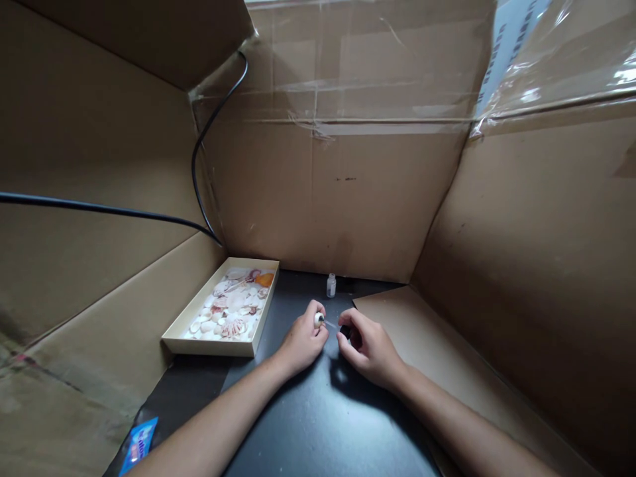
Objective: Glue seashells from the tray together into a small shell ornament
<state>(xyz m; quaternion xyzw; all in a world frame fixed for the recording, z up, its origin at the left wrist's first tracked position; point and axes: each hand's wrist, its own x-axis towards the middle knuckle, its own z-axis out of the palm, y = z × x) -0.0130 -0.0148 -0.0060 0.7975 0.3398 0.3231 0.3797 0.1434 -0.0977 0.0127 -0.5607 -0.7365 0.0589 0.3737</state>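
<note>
My left hand (pixel 304 341) is closed around a small whitish, rounded piece (pixel 318 320) with a dark patch, which looks like a seashell. Across from it, my right hand (pixel 370 348) pinches a black cap (pixel 344 332) with a thin, clear brush stem (pixel 330 324). The stem points left, its tip at or very near the shell; contact is too small to tell. A little behind both hands, a small clear bottle (pixel 331 286) with a pale label stands upright, its neck uncapped.
A shallow cream box (pixel 213 347) of several seashells (pixel 233 305) lies to the left. Cardboard walls (pixel 318 199) enclose the dark table (pixel 308 424). A cardboard flap (pixel 422 331) lies right, a blue packet (pixel 140 442) front left. A black cable (pixel 99 209) hangs at left.
</note>
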